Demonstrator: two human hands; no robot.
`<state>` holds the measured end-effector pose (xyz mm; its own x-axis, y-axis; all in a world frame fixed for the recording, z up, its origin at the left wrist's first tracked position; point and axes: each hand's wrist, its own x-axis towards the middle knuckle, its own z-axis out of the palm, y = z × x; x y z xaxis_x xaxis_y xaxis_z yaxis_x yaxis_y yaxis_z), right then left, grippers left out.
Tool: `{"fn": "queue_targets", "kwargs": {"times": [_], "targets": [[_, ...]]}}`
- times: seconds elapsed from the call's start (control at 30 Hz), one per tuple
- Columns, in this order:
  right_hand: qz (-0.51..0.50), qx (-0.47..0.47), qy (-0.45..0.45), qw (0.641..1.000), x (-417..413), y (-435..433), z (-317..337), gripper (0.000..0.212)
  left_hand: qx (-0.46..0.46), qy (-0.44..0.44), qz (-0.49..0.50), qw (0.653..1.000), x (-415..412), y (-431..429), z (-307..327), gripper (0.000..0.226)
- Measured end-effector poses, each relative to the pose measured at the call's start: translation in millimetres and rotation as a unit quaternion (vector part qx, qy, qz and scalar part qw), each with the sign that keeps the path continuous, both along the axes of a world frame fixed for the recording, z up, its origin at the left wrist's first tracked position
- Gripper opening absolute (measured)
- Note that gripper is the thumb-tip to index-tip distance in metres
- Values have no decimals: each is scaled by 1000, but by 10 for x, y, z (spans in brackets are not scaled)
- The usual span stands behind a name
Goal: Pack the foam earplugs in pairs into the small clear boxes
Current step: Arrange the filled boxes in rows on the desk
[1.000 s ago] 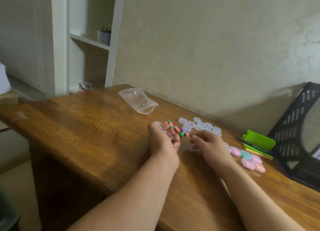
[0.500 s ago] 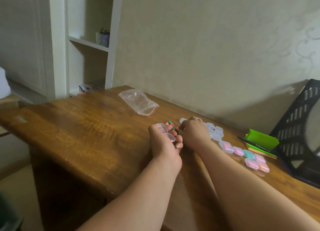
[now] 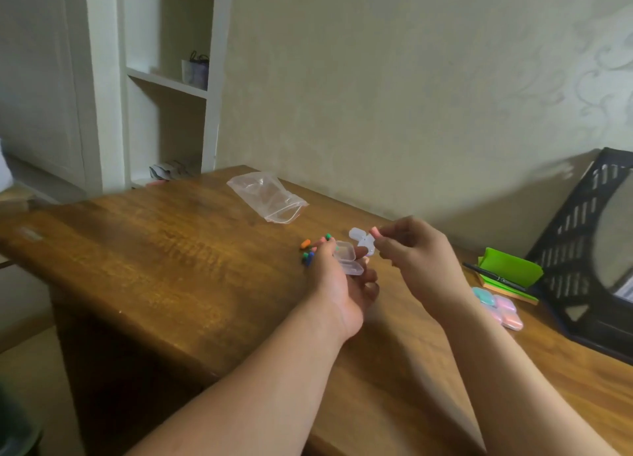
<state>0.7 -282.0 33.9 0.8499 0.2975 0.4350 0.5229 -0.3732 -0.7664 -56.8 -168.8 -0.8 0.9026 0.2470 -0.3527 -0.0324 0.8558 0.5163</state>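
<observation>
Wooden desk (image 3: 164, 260) carries loose earplugs (image 3: 310, 250) beside the left hand (image 3: 342, 284), whose grip cradles an open clear box (image 3: 347, 258). Right hand (image 3: 414, 250) pinches a pink earplug (image 3: 374, 231) just above it. Best lower it straight in, box held level.
</observation>
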Motion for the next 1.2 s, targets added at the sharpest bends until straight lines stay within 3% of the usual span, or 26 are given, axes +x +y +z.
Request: {"fn": "queue_targets", "kwargs": {"times": [0.27, 0.53, 0.63, 0.73, 0.83, 1.0, 1.2], "targets": [[76, -117, 27, 990, -176, 17, -34, 11, 43, -13, -26, 999, -11, -10, -41, 52], [89, -123, 12, 988, -183, 37, -63, 8, 28, -33, -22, 999, -28, -23, -39, 51], [100, -70, 32, 992, -139, 28, -80, 4, 29, -32, 1, 999, -25, -7, -29, 39], [30, -43, 27, 998, -36, -29, -121, 11, 11, -44, 100, 994, -14, 91, -18, 33], [-27, -84, 34, 996, 79, -60, -238, 15, -29, -34, 158, 986, -52, 179, -11, 36], [-38, -140, 55, 988, 210, 73, -391, 22, -38, -3, 187, 982, -85, 208, -38, 44], [-35, -177, 36, 983, 345, 424, -367, 31, -33, -17, 182, 983, -124, 175, -13, 35]]}}
